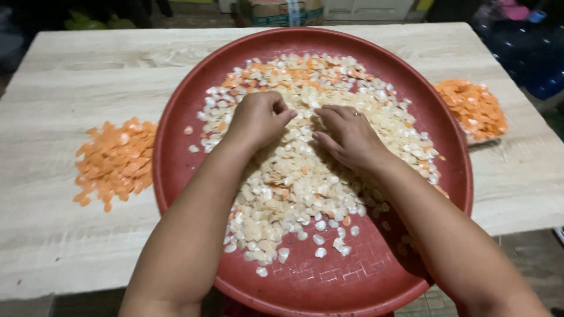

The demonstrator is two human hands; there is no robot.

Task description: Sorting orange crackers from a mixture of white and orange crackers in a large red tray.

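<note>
Sorting mixed chips by colour on a round red tray (pixel 176 164).

Left hand (pixel 258 117) curls, pinching into the pale chips (pixel 288 182); right hand (pixel 349 138) rests spread and released on them (a ring shows). Judging by this, orange ones near the tray's far rim need picking out. Orange piles (pixel 114 161) lie at the wooden tabletop's (pixel 53 235) left and right edges; boxes stand beyond.

Pale wood-grain laminate bench (pixel 70 82) under even indoor light, dim floor (pixel 540 258) beyond its edges, brown cardboard box (pixel 279 12) and dark blue patterned bag (pixel 531 53) behind.
</note>
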